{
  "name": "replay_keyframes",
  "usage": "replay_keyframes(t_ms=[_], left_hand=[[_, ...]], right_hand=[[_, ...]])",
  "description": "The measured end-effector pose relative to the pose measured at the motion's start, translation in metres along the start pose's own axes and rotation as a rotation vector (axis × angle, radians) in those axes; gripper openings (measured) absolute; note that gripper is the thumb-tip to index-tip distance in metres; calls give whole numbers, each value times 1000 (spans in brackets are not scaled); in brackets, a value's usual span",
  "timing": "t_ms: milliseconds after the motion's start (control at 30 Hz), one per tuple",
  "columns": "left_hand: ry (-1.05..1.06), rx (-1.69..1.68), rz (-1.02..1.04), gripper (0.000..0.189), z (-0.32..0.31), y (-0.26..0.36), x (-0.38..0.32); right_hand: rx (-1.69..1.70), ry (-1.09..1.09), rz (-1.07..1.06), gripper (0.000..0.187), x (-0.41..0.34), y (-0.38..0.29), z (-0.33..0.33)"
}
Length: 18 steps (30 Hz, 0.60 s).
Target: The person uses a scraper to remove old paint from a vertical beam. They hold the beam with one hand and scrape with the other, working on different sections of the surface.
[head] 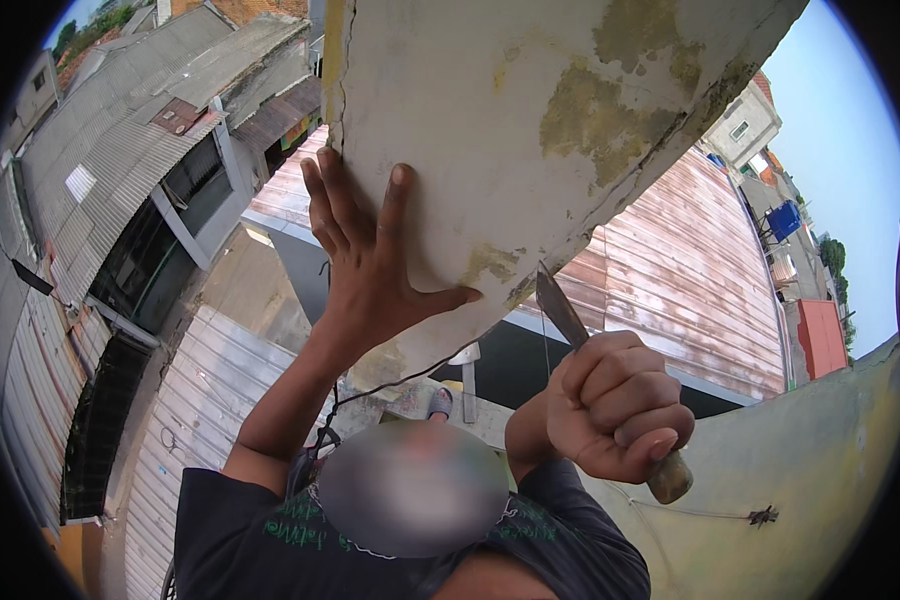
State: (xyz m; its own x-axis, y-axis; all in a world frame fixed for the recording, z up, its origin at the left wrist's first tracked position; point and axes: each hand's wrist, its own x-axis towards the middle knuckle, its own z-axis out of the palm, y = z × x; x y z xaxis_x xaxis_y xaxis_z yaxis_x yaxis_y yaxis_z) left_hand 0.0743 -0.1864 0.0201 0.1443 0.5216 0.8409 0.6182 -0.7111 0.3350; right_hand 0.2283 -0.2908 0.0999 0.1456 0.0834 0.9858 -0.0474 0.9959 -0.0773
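Note:
My left hand [371, 281] lies with spread fingers against a pale plastered masonry surface [450, 180], holding nothing. That surface has yellowish patches of peeled paint and a crack along its right edge. My right hand [626, 409] is closed around the wooden handle [671, 478] of a knife-like hand tool, its dark, worn metal blade [560, 309] angled up and left. The blade's tip is at the cracked lower right edge; whether it touches is unclear. A black cable [401, 381] runs below the surface. A blurred oval covers part of the dark shirt [225, 525].
Corrugated metal roofs [690, 262] lie below on both sides, with a lane between buildings at the left. A sandalled foot [440, 403] stands on a ledge below. A greenish painted wall [780, 465] with a thin wire is at the lower right.

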Motion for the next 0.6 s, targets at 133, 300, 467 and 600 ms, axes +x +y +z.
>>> replay_keyframes(t_ms=[133, 300, 467, 600], left_hand=[[2, -7, 22, 136, 1, -1, 1], [-2, 8, 11, 136, 1, -2, -1], [7, 8, 4, 136, 0, 0, 0], [21, -1, 22, 136, 3, -2, 0]], right_hand=[[-49, -5, 37, 39, -1, 9, -2], [-123, 17, 24, 40, -2, -6, 6], [-72, 0, 15, 38, -9, -2, 5], [-154, -19, 87, 41, -8, 7, 1]])
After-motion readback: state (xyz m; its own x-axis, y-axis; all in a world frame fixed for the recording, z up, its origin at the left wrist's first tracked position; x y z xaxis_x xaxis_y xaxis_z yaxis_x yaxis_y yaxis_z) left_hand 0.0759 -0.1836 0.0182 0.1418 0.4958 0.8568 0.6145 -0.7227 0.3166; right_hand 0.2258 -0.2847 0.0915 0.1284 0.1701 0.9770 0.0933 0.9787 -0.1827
